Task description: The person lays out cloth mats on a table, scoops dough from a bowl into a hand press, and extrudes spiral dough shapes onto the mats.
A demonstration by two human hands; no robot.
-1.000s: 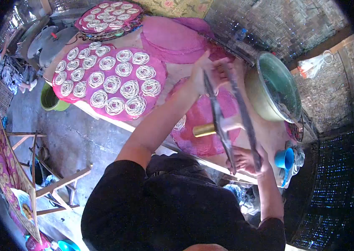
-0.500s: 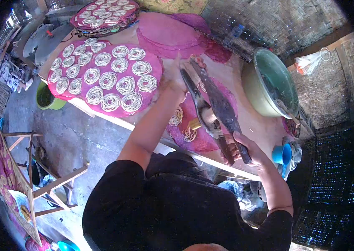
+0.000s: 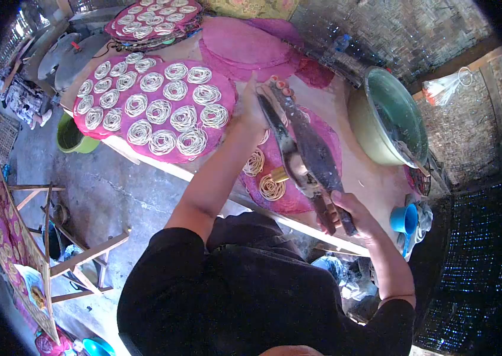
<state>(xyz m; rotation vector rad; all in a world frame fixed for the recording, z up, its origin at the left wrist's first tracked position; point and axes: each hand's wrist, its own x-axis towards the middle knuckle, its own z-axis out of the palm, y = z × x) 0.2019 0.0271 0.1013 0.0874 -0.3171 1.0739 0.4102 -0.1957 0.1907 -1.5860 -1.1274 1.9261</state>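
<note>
Both hands hold a dark two-handled dough press (image 3: 316,142), slanting across the right part of the table. My left hand (image 3: 254,110) is closed around its far ends, with fingertips wrapped over the outer lever. At the near ends, my right hand (image 3: 355,216) has its fingers wrapped round both levers. A brass-coloured cylinder (image 3: 279,174) sticks out of the press's middle toward the left. Just below it, a coil of pale dough strands (image 3: 272,188) lies on a round pink mat (image 3: 295,203). Another coil (image 3: 254,162) sits beside it; the press and left arm hide part of the mat.
A second pink mat (image 3: 128,130) full of pale coils lies left on the table. Stacked pink mats (image 3: 245,44) are behind. A large green basin (image 3: 358,130) stands right, near a blue cup (image 3: 403,218). A wooden rack (image 3: 88,256) stands on the floor left.
The dough strands under the cylinder have gone from a loose hanging bunch to a rounder, fuller coil. The press has shifted slightly, still in both hands. The view has moved a little.
</note>
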